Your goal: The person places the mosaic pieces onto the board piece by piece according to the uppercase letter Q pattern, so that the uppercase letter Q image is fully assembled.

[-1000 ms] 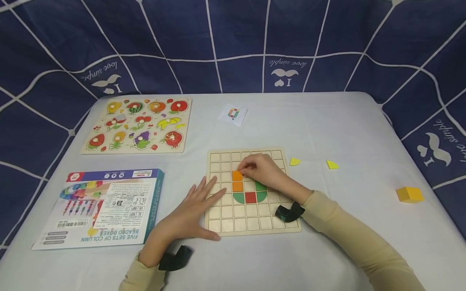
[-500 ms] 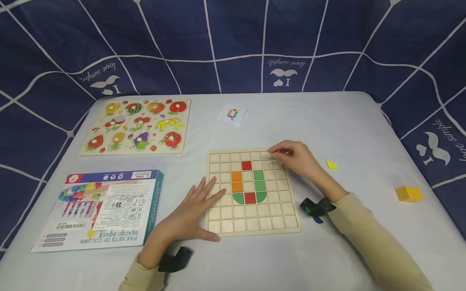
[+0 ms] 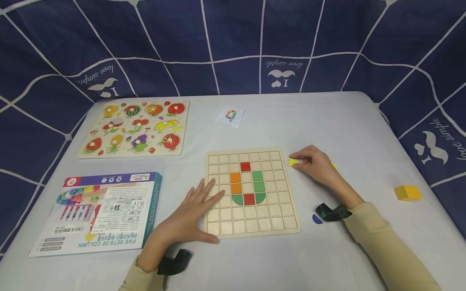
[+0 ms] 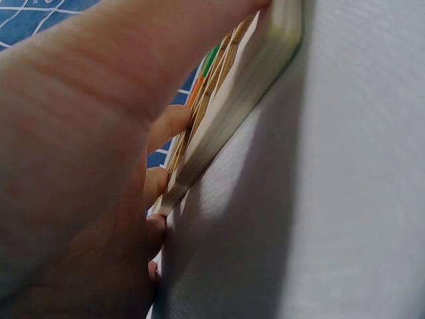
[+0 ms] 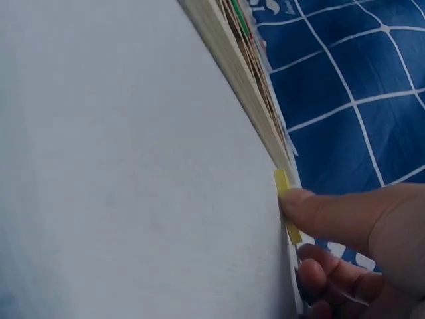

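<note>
My right hand (image 3: 316, 165) pinches a yellow tile (image 3: 293, 162) at the table, just off the right edge of a gridded wooden board (image 3: 280, 210). In the right wrist view the thumb lies on this yellow tile (image 5: 289, 212), low by the cloth. My left hand (image 3: 191, 214) rests spread over the board's left edge, fingertips on the grid and thumb at the near corner. Set in the grid are a red tile (image 3: 245, 166) at the top, another below, two orange tiles (image 3: 236, 182) at left, green square tiles (image 3: 258, 181) at right and green rounded tiles (image 3: 238, 199) at the lower corners.
Behind my right hand another yellow piece (image 3: 334, 165) peeks out. A blue piece (image 3: 317, 219) lies near the right wrist camera. Further off are a pattern card (image 3: 231, 116), a fruit puzzle board (image 3: 134, 129), a boxed bead set (image 3: 98, 210) and a yellow block (image 3: 408, 193).
My right hand has left the orange tile on the board and moved right to the yellow tile beside it, uncovering the upper red tile. My left hand has stayed in place.
</note>
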The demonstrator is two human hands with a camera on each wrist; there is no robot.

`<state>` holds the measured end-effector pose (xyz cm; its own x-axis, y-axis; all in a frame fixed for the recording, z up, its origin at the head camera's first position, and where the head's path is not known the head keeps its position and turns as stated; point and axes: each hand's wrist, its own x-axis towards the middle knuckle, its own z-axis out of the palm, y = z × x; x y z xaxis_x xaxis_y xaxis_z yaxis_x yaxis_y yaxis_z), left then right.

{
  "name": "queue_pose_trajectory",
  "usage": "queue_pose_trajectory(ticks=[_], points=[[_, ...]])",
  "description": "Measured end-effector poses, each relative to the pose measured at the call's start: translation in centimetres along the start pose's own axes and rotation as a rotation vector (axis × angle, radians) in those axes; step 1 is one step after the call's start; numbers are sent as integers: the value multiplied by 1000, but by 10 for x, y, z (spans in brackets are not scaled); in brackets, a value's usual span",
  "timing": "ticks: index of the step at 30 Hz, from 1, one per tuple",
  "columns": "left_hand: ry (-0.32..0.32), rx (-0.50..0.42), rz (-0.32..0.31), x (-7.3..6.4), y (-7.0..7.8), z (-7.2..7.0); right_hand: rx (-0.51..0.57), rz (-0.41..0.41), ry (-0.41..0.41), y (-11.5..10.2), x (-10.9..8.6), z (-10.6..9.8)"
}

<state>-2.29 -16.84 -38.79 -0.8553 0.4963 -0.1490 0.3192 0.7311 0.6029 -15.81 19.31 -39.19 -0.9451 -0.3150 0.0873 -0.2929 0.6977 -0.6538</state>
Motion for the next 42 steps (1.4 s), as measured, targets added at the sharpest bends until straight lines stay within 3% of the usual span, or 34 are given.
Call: queue_pose_trajectory(ticks=[8,15,20,30,36,42], points=[[-2,-8,4,0,0,0,-8,-29,48,1,-1,5],[3,-4,17,0,-1,0,-2,-43,52,0,1,2],[-7,4,21,0,-1,-1,47,-100,34,-6,3,0],[-9,10,21,1,0,-2,264,-109,-132,-60,27,26],[-7,22,18,0,1,-3,275,-130,-147,-90,42,55],[-2,25,22,0,1,-3,261,-141,-139,-102,53,75]])
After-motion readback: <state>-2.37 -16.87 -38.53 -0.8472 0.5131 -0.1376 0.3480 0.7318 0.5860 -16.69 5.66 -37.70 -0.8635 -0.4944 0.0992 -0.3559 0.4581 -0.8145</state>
